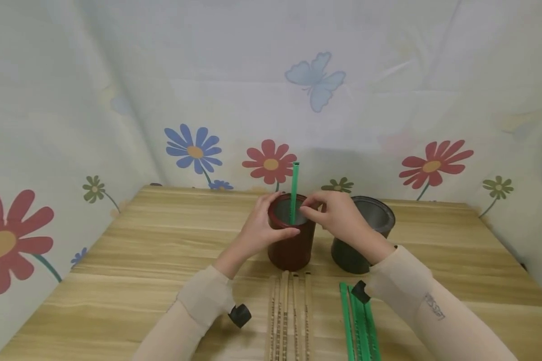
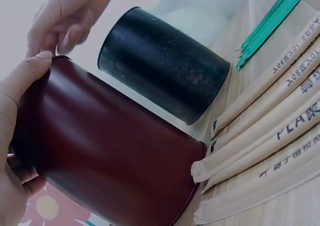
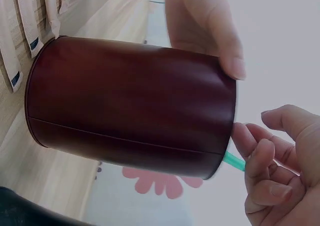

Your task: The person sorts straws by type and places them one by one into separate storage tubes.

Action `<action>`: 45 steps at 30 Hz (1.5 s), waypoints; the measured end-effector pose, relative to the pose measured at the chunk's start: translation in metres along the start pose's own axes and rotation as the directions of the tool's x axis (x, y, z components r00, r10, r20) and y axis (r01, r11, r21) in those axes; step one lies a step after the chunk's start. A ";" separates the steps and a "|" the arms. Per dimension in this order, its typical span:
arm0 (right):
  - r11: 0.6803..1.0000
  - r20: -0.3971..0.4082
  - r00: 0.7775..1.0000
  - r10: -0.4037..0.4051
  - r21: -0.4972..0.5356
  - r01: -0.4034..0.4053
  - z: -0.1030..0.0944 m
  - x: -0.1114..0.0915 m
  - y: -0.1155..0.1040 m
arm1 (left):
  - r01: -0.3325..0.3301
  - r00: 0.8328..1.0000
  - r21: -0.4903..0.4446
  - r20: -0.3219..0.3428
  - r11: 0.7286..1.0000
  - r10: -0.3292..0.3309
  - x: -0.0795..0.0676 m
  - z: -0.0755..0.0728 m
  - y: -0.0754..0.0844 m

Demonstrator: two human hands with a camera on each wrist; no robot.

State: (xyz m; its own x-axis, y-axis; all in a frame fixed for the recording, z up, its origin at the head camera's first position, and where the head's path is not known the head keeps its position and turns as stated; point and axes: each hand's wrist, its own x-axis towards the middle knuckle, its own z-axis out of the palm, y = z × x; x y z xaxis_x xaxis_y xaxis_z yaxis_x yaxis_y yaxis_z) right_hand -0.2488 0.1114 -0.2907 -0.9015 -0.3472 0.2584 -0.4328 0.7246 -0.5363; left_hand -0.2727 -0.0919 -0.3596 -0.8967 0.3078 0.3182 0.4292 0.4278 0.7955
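Wooden table [image 1: 176,235]; left hand [image 1: 258,226] grips maroon can [image 1: 292,251], green straw [image 1: 294,188] inside; right hand [image 1: 337,212] alongside, loosely apart

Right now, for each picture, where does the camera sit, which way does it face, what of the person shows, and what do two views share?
Head: on the head, looking forward and down over the table; left hand, right hand and forearms show.
Left wrist: on that wrist, facing the dark red container; parts of both hands show.
Right wrist: on that wrist, facing the same container; parts of both hands show here too.
Shared: both wrist views show the dark red container and tan wrapped strips.
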 end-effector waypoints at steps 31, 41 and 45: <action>0.997 -0.126 0.992 0.029 -0.068 -0.038 -0.021 -0.111 0.026 | 0.026 1.000 -0.019 0.000 0.999 -0.026 0.000 0.002 -0.002; 0.988 -0.048 0.995 0.084 -0.127 -0.089 0.003 -0.134 0.053 | 0.029 1.000 -0.010 -0.003 1.000 -0.029 -0.001 0.003 -0.002; 0.985 -0.049 0.994 0.093 -0.139 -0.099 0.005 -0.137 0.056 | 0.029 1.000 -0.018 -0.005 0.999 -0.029 -0.001 0.003 -0.002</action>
State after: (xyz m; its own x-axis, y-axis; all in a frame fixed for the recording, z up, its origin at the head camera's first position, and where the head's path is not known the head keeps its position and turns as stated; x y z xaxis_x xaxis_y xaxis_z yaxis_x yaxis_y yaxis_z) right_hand -0.1496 0.1965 -0.3605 -0.9368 -0.2487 0.2460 -0.3368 0.8312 -0.4423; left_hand -0.2728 -0.0908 -0.3629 -0.9093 0.2907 0.2978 0.4010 0.4210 0.8136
